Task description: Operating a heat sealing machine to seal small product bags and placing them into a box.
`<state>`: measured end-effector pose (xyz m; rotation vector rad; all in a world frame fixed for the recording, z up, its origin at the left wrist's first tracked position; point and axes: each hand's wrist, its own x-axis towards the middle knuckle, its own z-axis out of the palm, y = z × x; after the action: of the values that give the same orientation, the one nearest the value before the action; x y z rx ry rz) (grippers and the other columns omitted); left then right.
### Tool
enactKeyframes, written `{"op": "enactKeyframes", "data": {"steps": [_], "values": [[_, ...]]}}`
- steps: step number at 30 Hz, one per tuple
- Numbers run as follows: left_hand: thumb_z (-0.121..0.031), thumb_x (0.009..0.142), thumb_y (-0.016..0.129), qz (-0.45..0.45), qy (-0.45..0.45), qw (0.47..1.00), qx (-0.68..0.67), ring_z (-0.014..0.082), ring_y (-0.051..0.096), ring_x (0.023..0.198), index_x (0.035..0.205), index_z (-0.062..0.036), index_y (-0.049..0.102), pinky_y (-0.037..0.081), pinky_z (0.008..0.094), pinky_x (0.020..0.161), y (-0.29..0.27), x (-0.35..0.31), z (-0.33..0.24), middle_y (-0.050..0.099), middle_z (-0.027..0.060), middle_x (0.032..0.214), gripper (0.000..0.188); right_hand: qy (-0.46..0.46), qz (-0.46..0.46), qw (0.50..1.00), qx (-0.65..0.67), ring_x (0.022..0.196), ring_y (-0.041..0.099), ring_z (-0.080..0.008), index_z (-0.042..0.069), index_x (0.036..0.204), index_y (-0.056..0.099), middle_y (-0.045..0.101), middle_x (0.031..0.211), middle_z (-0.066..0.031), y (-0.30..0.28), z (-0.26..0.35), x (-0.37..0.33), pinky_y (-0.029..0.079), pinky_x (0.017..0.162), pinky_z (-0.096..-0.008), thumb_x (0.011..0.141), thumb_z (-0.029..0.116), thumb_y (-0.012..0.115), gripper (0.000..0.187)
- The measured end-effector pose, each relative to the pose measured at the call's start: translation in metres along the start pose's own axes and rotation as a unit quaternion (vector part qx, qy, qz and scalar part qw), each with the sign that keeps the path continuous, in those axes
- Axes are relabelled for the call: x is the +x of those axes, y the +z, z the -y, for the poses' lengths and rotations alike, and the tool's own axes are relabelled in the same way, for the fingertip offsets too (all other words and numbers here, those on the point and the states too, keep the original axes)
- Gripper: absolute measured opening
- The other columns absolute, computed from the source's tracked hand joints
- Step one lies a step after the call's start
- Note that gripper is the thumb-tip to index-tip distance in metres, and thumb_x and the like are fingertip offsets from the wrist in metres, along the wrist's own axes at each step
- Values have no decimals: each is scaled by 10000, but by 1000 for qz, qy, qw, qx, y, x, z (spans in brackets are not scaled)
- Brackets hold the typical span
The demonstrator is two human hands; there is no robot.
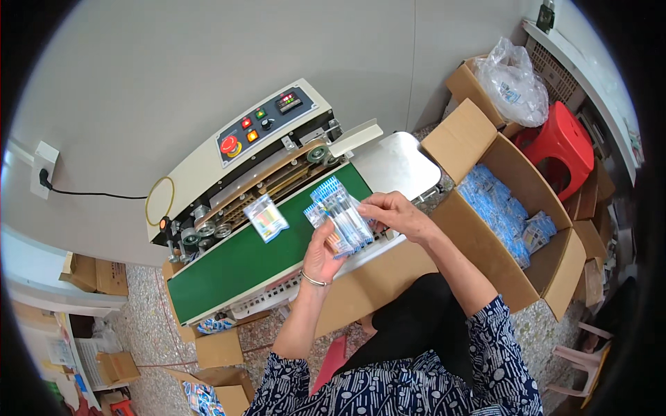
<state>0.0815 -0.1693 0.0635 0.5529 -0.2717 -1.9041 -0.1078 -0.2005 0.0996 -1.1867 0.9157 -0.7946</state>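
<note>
Above the green conveyor belt (222, 270) I hold a few small clear plastic packets (343, 218) with blue-striped edges, loosely fanned. My left hand (322, 255), with a bangle at the wrist, is closed around their lower left side. The thumb and fingers of my right hand (401, 215) pinch their right edge. Slender pale items show through the plastic, but I cannot make out their kind. Left of my hands, a single packet (266, 218) with coloured contents lies on the belt. Behind the belt stands the band sealing machine (187, 173).
A large open cardboard box (451, 236) at the right holds many blue packets (496, 208). Beyond it stand a red stool (565, 149) and a bagged carton (510, 83). A metal plate (399, 166) extends from the belt's right end. Another carton (236, 399) with packets sits at lower left.
</note>
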Motion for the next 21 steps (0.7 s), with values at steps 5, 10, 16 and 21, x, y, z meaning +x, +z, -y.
{"op": "enactKeyframes", "data": {"steps": [5, 10, 16, 21], "values": [[-189, 814, 663, 32, -8, 999, -4, 260, 570, 1061, 1202, -20, 485, 455, 432, 944, -3, 2, 0, 580, 114, 1150, 459, 24, -3, 997, 75, 619, 556, -64, 32, 932, 672, 629, 759, 0, -3, 2, -5, 470, 565, -198, 867, 261, 623, 243], [-185, 793, 693, 45, -13, 999, 21, 243, 578, 1051, 1187, -15, 504, 465, 414, 934, -2, 9, 4, 591, 103, 1136, 469, -21, -70, 989, 130, 611, 553, -57, 33, 912, 666, 636, 778, -15, -15, -16, -3, 454, 537, -198, 866, 228, 621, 206], [-92, 801, 668, -1, 0, 1000, 6, 238, 582, 1041, 1173, -16, 511, 477, 417, 925, -13, 17, 7, 589, 103, 1136, 411, -25, -82, 994, 67, 578, 510, -35, 39, 900, 656, 624, 739, 5, -13, -10, -2, 424, 513, -201, 812, 220, 673, 202], [-24, 801, 633, 1, 5, 1000, 18, 247, 577, 1050, 1195, -26, 489, 473, 441, 930, -9, 18, 7, 580, 109, 1150, 419, 20, -81, 992, 92, 581, 496, -25, 62, 890, 663, 622, 744, 28, -15, -1, 7, 390, 505, -183, 780, 211, 700, 189]]}}
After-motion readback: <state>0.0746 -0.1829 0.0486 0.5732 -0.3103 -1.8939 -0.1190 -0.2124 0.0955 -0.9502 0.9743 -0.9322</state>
